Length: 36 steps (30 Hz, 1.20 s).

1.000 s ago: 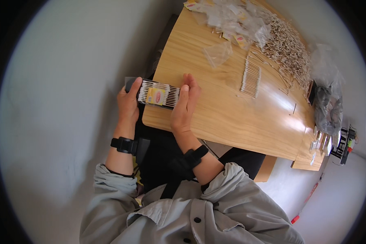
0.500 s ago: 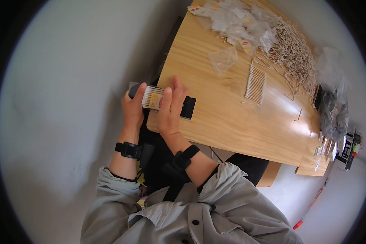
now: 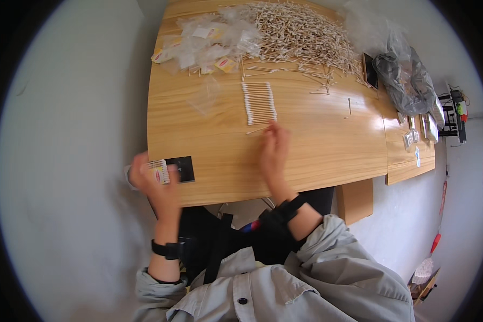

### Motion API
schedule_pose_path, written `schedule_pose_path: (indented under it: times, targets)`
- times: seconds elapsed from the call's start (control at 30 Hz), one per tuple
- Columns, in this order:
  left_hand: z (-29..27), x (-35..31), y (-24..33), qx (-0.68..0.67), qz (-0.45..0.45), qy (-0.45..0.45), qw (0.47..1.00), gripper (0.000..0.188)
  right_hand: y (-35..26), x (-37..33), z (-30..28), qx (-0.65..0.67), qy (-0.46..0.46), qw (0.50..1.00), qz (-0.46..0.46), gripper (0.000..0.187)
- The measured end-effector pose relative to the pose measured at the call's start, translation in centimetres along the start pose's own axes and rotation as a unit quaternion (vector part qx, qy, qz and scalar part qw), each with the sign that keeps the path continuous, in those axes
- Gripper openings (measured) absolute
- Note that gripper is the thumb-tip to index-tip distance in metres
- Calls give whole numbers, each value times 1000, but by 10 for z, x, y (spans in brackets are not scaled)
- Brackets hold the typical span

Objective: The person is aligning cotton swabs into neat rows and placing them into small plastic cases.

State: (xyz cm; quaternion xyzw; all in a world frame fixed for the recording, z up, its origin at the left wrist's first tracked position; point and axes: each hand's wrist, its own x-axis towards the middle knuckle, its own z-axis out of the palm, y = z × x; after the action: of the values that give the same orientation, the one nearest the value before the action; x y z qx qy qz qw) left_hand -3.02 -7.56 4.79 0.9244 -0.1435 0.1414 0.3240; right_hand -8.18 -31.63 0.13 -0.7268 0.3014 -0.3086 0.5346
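Note:
My left hand [image 3: 154, 185] is closed on a small clear pack of cotton swabs [image 3: 159, 170] with a yellow label, at the table's left front corner. A flat black rectangle [image 3: 186, 169] lies right beside the pack. Smeared by motion, my right hand [image 3: 275, 153] reaches over the middle of the table, so its finger closure is unclear. Its fingertips are nearest to the lower end of a neat row of cotton swabs [image 3: 259, 104]. One loose swab [image 3: 255, 131] lies slanted below that row, near the fingertips.
A large heap of cotton swabs [image 3: 306, 37] spreads across the back. Clear plastic bags with yellow cards [image 3: 214, 40] pile at the back left, and one flat bag [image 3: 205, 95] lies nearer. Grey plastic bags [image 3: 408, 80] and small packs [image 3: 411, 137] sit on the right.
My right hand has left the pack and moved right toward the row of swabs. My left hand keeps the pack. The view has turned, showing more of the table.

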Motion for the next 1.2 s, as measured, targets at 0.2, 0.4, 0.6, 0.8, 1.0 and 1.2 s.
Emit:
schedule_pose_path:
  times: [0.2, 0.4, 0.6, 0.8, 1.0, 1.2]
  targets:
    - [93, 9, 128, -5, 128, -250, 960, 97, 30, 76, -56, -181, 46, 974, -127, 30]
    - [149, 32, 140, 89, 128, -249, 956, 102, 22, 85, -49, -195, -62, 975, -91, 34]
    - [150, 16, 139, 122, 139, -257, 949, 98, 12, 88, -50, -230, -150, 957, -93, 33]
    - [139, -2, 131, 118, 168, -246, 947, 93, 17, 63, -44, -51, -114, 988, -90, 23]
    - [111, -16, 121, 58, 169, -296, 938, 98, 21, 18, -22, 186, -118, 974, 49, 45]
    - [87, -19, 103, 181, 150, -332, 914, 96, 7, -5, -3, 274, -207, 935, 87, 55]
